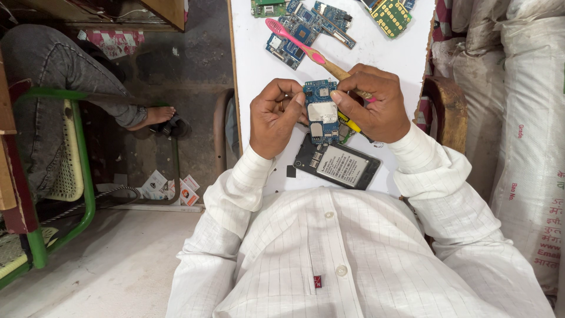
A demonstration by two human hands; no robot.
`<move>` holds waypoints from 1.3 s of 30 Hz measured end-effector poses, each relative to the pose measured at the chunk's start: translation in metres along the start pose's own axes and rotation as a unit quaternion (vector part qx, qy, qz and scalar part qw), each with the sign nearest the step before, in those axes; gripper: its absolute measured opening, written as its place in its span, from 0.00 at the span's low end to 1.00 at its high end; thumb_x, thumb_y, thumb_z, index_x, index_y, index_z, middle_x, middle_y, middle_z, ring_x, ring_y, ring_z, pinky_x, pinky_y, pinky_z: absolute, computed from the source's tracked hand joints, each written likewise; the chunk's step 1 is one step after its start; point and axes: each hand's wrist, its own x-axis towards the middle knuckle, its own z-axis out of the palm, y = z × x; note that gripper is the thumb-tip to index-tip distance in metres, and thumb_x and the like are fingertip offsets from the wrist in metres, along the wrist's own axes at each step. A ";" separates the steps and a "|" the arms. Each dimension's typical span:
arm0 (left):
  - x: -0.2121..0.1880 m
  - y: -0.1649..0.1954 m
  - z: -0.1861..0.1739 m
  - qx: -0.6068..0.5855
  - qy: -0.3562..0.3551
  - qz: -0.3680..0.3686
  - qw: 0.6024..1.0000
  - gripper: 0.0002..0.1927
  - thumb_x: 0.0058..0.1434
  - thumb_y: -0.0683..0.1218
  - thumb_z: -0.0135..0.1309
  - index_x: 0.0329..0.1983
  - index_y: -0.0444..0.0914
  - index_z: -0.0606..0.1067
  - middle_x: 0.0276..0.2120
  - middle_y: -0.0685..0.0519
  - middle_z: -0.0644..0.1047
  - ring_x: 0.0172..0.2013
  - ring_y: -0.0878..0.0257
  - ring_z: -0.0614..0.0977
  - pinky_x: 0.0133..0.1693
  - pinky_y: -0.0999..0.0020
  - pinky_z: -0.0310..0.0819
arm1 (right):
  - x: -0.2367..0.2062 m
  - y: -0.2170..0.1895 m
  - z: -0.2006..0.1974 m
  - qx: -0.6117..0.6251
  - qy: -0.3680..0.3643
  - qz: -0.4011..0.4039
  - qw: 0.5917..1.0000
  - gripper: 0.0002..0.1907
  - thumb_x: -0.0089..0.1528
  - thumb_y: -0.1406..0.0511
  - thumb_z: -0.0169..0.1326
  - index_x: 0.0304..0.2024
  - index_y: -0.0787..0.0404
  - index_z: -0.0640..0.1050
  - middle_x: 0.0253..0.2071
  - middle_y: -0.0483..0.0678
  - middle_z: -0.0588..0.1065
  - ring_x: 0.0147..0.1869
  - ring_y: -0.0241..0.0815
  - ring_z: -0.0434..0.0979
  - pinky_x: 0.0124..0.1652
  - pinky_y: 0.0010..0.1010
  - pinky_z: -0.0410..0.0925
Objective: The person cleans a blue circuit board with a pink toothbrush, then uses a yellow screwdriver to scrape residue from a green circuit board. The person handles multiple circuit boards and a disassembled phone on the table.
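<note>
- Over white table [259,65]: left hand [272,116] pinching blue circuit board [322,109].
- Right hand [376,103] closed around pink toothbrush [294,38], thumb on board.
- Just below: open phone body [336,164].

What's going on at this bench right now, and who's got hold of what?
A person in a white shirt sits at a white table, holding a small blue circuit board between both hands. The left hand pinches its left edge. The right hand grips its right edge and also holds a pink toothbrush, bristle end pointing away up the table. An opened phone body lies just below the hands, and more circuit boards lie at the far end. Another person's leg shows at left.
</note>
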 end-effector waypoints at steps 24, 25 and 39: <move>-0.018 -0.004 0.015 -0.008 0.002 -0.007 1.000 0.04 0.73 0.37 0.50 0.48 0.31 0.72 0.37 0.53 0.78 0.34 0.69 0.81 0.36 0.74 0.82 | -0.023 -0.005 -0.006 0.014 0.003 0.009 1.000 0.06 0.69 0.68 0.60 0.39 0.67 0.80 0.33 0.47 0.74 0.31 0.31 0.69 0.31 0.24 0.60; -0.018 -0.004 0.015 -0.013 0.001 -0.004 1.000 0.04 0.73 0.37 0.50 0.49 0.31 0.72 0.37 0.52 0.78 0.34 0.69 0.82 0.37 0.73 0.82 | -0.024 -0.005 -0.006 0.012 0.005 0.009 1.000 0.06 0.69 0.68 0.60 0.38 0.67 0.80 0.33 0.47 0.74 0.31 0.31 0.68 0.31 0.24 0.60; -0.035 -0.008 0.018 0.005 0.004 0.008 1.000 0.05 0.72 0.37 0.53 0.48 0.30 0.74 0.36 0.51 0.80 0.34 0.69 0.82 0.36 0.73 0.83 | -0.042 -0.004 0.000 0.014 0.006 0.006 1.000 0.06 0.69 0.68 0.60 0.38 0.66 0.80 0.32 0.47 0.74 0.31 0.31 0.68 0.31 0.25 0.60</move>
